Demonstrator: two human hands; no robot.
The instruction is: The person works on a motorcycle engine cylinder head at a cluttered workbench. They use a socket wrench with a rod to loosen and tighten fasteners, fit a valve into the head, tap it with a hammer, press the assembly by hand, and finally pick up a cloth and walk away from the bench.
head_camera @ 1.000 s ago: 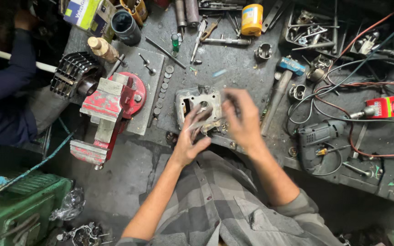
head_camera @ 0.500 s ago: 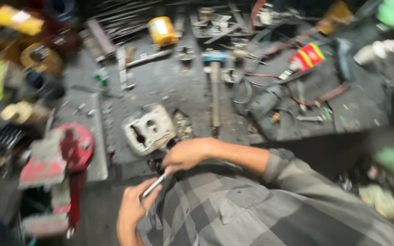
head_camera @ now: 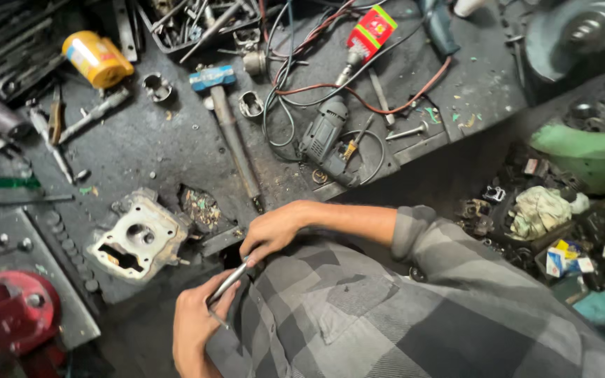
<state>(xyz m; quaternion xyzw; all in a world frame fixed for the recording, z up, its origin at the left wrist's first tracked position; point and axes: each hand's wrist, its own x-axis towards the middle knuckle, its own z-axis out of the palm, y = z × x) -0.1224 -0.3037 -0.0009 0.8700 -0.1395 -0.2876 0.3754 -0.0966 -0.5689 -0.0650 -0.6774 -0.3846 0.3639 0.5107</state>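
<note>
Lying under everything is a dark, greasy metal workbench (head_camera: 169, 150), messy with tools. Both hands are sitting low at its front edge, close to the person's grey checked shirt (head_camera: 414, 308). The left hand (head_camera: 194, 322) and right hand (head_camera: 274, 231) are each pinching an end of a thin shiny metal tool (head_camera: 229, 283). A pale metal engine block (head_camera: 138, 241) is lying just left of them, a blue-headed hammer (head_camera: 229, 126) and grey electric drill (head_camera: 327, 136) farther back

The slim tool (head_camera: 229, 283) gripped in both hands is bright, smooth metal. The cylinder head (head_camera: 138, 241) is dull cast metal (grimy at the edges), lying on a rough, oil-blackened workbench (head_camera: 155, 150). The checked shirt (head_camera: 400, 315) is soft matt cloth.
</note>
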